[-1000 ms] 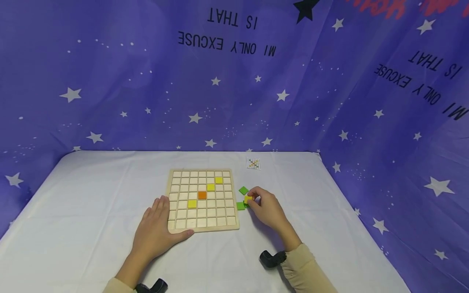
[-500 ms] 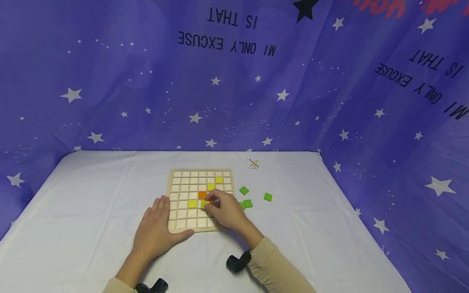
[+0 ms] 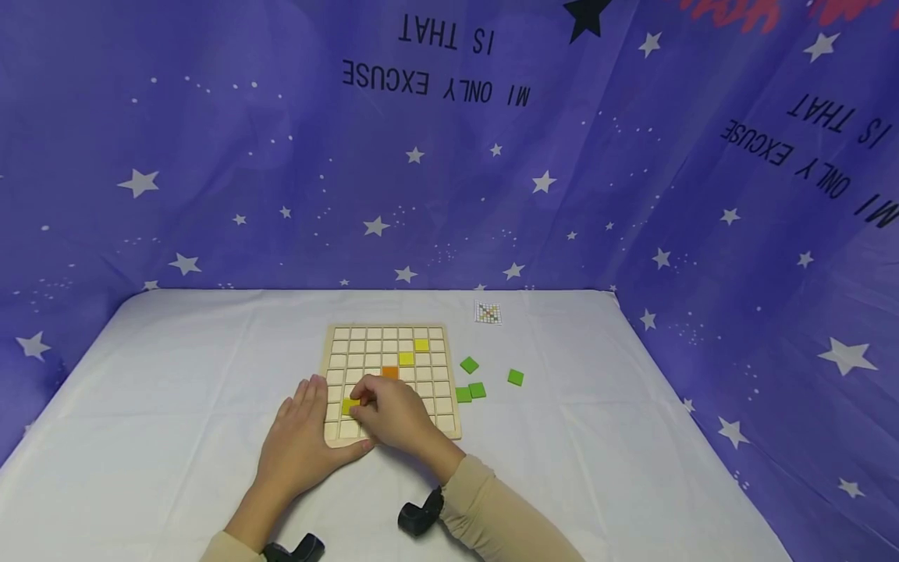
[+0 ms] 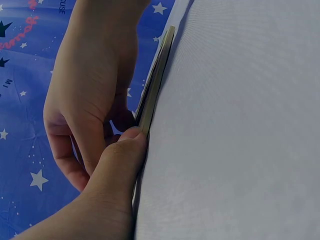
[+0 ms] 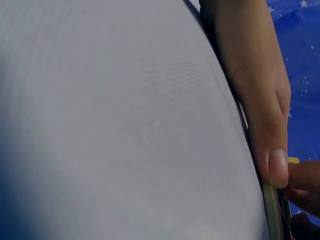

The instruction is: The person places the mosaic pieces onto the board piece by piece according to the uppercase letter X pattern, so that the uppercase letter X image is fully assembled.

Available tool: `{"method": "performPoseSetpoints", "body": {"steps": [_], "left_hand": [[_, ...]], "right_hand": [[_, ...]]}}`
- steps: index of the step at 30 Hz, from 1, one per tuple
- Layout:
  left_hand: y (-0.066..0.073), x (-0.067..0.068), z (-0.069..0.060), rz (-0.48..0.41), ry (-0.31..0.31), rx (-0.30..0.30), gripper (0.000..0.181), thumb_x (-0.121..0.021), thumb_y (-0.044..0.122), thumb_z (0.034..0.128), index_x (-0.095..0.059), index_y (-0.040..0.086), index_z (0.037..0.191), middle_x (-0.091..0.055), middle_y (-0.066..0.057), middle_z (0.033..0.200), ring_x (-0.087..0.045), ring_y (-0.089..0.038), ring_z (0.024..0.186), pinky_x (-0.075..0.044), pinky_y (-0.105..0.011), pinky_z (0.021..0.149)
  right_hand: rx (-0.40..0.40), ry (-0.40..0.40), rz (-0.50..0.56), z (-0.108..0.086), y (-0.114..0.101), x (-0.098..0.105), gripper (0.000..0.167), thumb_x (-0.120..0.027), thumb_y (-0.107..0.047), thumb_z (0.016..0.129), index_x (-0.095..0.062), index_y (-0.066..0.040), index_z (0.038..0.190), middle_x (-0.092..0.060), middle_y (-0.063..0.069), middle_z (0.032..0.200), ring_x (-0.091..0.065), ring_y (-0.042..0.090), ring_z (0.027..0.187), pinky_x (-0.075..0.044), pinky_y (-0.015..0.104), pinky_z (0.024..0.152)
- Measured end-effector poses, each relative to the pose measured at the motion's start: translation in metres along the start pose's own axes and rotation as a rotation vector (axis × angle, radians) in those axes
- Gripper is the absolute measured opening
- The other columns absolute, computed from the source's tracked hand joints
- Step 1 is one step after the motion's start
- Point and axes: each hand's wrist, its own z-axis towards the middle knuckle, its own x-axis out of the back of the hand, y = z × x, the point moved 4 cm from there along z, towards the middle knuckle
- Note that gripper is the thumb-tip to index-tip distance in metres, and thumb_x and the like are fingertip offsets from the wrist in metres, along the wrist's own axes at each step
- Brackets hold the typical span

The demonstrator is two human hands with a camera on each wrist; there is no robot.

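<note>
1. The board (image 3: pixel 441 386), a square wooden grid, lies on the white table (image 3: pixel 175 390), just below the middle of the frame in the head view.
2. The right hand (image 3: pixel 396 417) reaches over the lower left part of the board; its grip is closed, thumb and fingers pinching a yellow tile (image 3: pixel 348 407).
3. That tile is at the cell second from the left and second from the bottom; whether it lies fully seated there cannot be told.
4. The left hand (image 3: pixel 298 425) has a loose, flat grip: fingers straight along the board's left edge, thumb touching its lower edge, as the left wrist view also shows.
5. Higher on the board, an orange tile (image 3: pixel 389 372) sits partly behind the right hand; two yellow tiles (image 3: pixel 421 345) step up from it toward the upper right corner.
6. Right of the board lie four green tiles (image 3: pixel 469 364), two of them touching.
7. Above these is a small patterned card (image 3: pixel 488 313).
8. A purple star-printed cloth (image 3: pixel 211 140) fills the upper frame.
</note>
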Motion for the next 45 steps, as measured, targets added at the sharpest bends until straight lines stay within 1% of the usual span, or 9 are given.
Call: {"method": "performPoseSetpoints", "body": {"steps": [5, 9, 15, 24, 31, 35, 37, 39, 45], "left_hand": [[0.002, 0.003, 0.000, 0.011, 0.023, -0.012, 0.135, -0.060, 0.088, 0.0675, -0.025, -0.012, 0.151, -0.030, -0.031, 0.157, -0.028, -0.046, 0.147, -0.025, -0.061, 0.118], [0.003, 0.004, 0.000, 0.013, 0.018, -0.009, 0.135, -0.060, 0.088, 0.0679, -0.026, -0.012, 0.151, -0.030, -0.030, 0.157, -0.028, -0.046, 0.147, -0.025, -0.061, 0.118], [0.001, 0.004, 0.001, 0.016, -0.005, 0.000, 0.135, -0.059, 0.088, 0.0686, -0.023, -0.012, 0.152, -0.027, -0.030, 0.158, -0.026, -0.045, 0.148, -0.023, -0.061, 0.119], [0.001, 0.004, 0.002, 0.018, -0.003, -0.001, 0.135, -0.058, 0.088, 0.0687, -0.023, -0.012, 0.152, -0.028, -0.030, 0.158, -0.026, -0.046, 0.148, -0.024, -0.061, 0.119], [0.001, 0.003, 0.000, 0.010, 0.005, -0.003, 0.135, -0.060, 0.088, 0.0685, -0.023, -0.012, 0.152, -0.028, -0.031, 0.157, -0.027, -0.047, 0.147, -0.024, -0.061, 0.118], [0.000, 0.002, -0.001, 0.007, 0.000, 0.004, 0.135, -0.060, 0.087, 0.0684, -0.023, -0.013, 0.152, -0.028, -0.031, 0.158, -0.026, -0.047, 0.147, -0.024, -0.061, 0.118], [0.000, 0.001, -0.001, 0.007, -0.005, 0.009, 0.135, -0.060, 0.088, 0.0685, -0.022, -0.012, 0.152, -0.027, -0.031, 0.158, -0.025, -0.046, 0.148, -0.023, -0.060, 0.119], [0.000, 0.001, -0.001, 0.005, -0.011, 0.014, 0.136, -0.059, 0.088, 0.0685, -0.021, -0.012, 0.152, -0.026, -0.030, 0.159, -0.024, -0.045, 0.149, -0.023, -0.060, 0.120], [0.002, 0.001, 0.001, 0.000, -0.028, 0.025, 0.137, -0.059, 0.089, 0.0673, -0.020, -0.011, 0.153, -0.025, -0.029, 0.160, -0.022, -0.045, 0.149, -0.022, -0.060, 0.120]], "right_hand": [[0.000, 0.016, -0.048, 0.000, -0.001, -0.001, 0.016, -0.076, -0.032, 0.088, -0.069, -0.024, 0.100, -0.062, -0.016, 0.091, -0.055, -0.006, 0.077, -0.045, 0.011, 0.068], [0.018, 0.016, -0.088, -0.001, -0.002, -0.001, 0.020, -0.077, -0.034, 0.086, -0.070, -0.024, 0.102, -0.062, -0.014, 0.098, -0.056, -0.004, 0.083, -0.047, 0.011, 0.072], [0.060, 0.001, -0.132, -0.002, -0.005, 0.001, 0.022, -0.077, -0.034, 0.086, -0.073, -0.022, 0.104, -0.064, -0.013, 0.100, -0.053, -0.003, 0.080, -0.045, 0.011, 0.071], [0.069, -0.028, -0.157, -0.002, -0.005, 0.001, 0.024, -0.075, -0.036, 0.088, -0.075, -0.022, 0.108, -0.062, -0.011, 0.101, -0.051, -0.003, 0.078, -0.042, 0.010, 0.066], [0.104, -0.026, -0.138, -0.004, -0.004, 0.001, 0.021, -0.076, -0.034, 0.088, -0.078, -0.023, 0.106, -0.061, -0.012, 0.099, -0.052, -0.005, 0.078, -0.041, 0.008, 0.065], [0.117, -0.010, -0.088, -0.008, 0.000, 0.005, 0.026, -0.075, -0.034, 0.088, -0.076, -0.023, 0.112, -0.062, -0.011, 0.099, -0.053, -0.005, 0.078, -0.043, 0.008, 0.066], [0.096, 0.009, -0.068, -0.010, 0.006, 0.011, 0.028, -0.074, -0.034, 0.089, -0.074, -0.022, 0.115, -0.062, -0.011, 0.098, -0.054, -0.003, 0.080, -0.045, 0.009, 0.068], [0.050, 0.034, -0.048, -0.010, 0.015, 0.018, 0.030, -0.073, -0.035, 0.090, -0.072, -0.023, 0.118, -0.062, -0.012, 0.097, -0.055, -0.002, 0.082, -0.046, 0.011, 0.069], [-0.087, 0.120, -0.006, -0.015, 0.058, 0.051, 0.031, -0.071, -0.033, 0.092, -0.069, -0.021, 0.121, -0.063, -0.010, 0.097, -0.057, 0.003, 0.083, -0.051, 0.020, 0.073]]}}
